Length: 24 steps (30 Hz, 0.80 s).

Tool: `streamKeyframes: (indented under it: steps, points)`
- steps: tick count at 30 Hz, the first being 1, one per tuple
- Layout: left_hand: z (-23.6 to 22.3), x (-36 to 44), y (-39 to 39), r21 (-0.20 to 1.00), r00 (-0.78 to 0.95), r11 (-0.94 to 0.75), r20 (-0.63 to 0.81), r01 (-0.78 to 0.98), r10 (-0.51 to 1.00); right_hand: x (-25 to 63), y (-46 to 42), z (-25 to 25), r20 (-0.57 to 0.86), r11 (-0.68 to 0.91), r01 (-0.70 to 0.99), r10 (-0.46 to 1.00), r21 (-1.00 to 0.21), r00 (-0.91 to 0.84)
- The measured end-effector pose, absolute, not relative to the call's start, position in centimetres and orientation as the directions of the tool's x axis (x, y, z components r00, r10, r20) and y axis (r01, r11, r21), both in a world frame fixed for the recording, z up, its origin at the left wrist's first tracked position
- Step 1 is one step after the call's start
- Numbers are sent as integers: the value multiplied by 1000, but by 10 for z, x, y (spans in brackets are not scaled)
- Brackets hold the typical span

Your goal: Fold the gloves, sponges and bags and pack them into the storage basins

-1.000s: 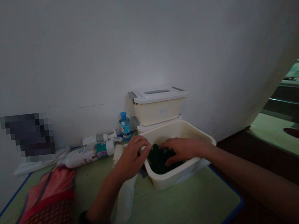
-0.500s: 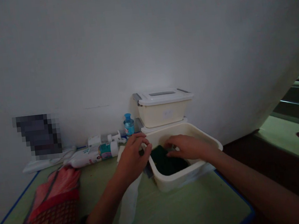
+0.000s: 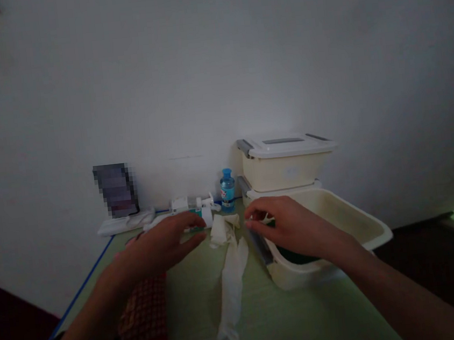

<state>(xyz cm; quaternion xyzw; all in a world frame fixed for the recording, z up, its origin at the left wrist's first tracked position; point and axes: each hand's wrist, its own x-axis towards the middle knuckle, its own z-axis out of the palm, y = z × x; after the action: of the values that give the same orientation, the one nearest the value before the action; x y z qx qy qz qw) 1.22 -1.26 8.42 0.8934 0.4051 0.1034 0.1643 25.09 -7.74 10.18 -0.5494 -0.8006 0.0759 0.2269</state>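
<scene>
Here, left hand [image 3: 165,242] loosely spread above the table [image 3: 193,309], right hand [image 3: 289,220] curled over the left rim of a tub [image 3: 351,216], hard to tell whether pinching anything, dark green material [image 3: 295,255] inside.

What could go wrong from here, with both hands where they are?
The right hand overlaps the left side of the open bin in view, so it might catch the rim. The blue bottle stands upright beyond the hands; a careless reach could tip it. The left hand appears near a lying white bottle, which a bump might roll.
</scene>
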Motion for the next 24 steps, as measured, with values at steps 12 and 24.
streamKeyframes:
  steps: [12,24]
  points:
    - [76,-66,26,435,516,-425,-113,794,849,163,-53,94,106,353,900,935,-255,-337]
    - [66,-94,37,349,429,-346,-194,871,882,149,-21,68,-86,318,895,929,-314,-360]
